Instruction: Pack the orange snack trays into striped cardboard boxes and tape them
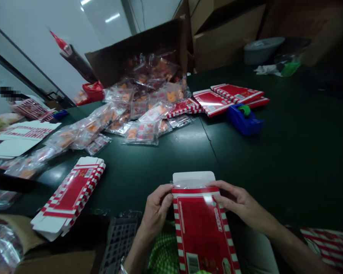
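1. In the head view, a flat, rectangular red cardboard carton with red-and-white striped side borders (200,224) is held upright-slanted at the near edge of the dark green table (148,167), its white end flap (193,177) raised at the far end.
2. The left hand (156,207) is clamped on the carton's upper left corner, the thumb by the striped border.
3. The right hand (236,198) grips the upper right corner, with fingers on the top edge and on the printed face; the two hands are apart, one on each side.
4. A stack of flattened red-and-white striped cartons (74,186) lies to the left, its near end jutting over the table edge.
5. Beyond the held carton, clear plastic packets with orange contents (143,131) spill in a heap from a large, brown cardboard box (111,53) lying open towards the table.
6. To the right of the heap lie several red cartons with striped edges (214,102); just beside them stands a blue plastic tape dispenser (247,123) with a green roll (245,110).
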`<control>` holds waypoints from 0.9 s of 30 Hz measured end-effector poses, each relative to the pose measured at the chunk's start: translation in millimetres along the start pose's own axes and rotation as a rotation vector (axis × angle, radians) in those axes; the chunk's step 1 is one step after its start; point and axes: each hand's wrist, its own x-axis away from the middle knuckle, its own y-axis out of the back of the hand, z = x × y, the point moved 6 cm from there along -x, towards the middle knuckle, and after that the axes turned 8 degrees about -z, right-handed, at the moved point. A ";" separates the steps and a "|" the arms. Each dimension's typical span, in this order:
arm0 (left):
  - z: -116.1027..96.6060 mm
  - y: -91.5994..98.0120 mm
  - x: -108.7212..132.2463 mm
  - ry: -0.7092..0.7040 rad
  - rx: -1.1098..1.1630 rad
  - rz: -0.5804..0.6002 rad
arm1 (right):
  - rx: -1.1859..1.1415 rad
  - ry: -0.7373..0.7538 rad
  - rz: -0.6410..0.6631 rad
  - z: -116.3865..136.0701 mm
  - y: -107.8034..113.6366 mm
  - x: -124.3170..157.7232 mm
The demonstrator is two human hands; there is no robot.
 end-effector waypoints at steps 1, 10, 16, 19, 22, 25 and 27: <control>1.5 1.2 -0.5 -0.004 0.011 -0.032 | 0.006 -0.012 -0.007 -3.2 -1.4 1.9; -10.6 -14.4 -4.8 -0.081 -0.060 0.147 | 0.059 0.070 -0.022 6.0 -2.8 13.0; -2.6 -13.8 -5.6 0.024 0.006 0.198 | 0.256 0.215 -0.261 11.4 -2.1 22.1; 8.0 -14.7 -8.6 0.105 0.127 0.094 | 0.137 0.145 -0.360 5.9 2.9 21.5; 8.6 -17.0 -10.1 0.104 0.143 0.119 | 0.170 0.142 -0.327 6.2 3.4 21.7; 3.1 -13.7 -7.6 0.075 0.100 0.149 | 0.368 0.291 -0.335 15.2 1.2 27.0; 2.8 -13.7 -3.4 0.127 0.111 0.177 | 0.391 0.287 -0.340 15.4 -1.2 29.5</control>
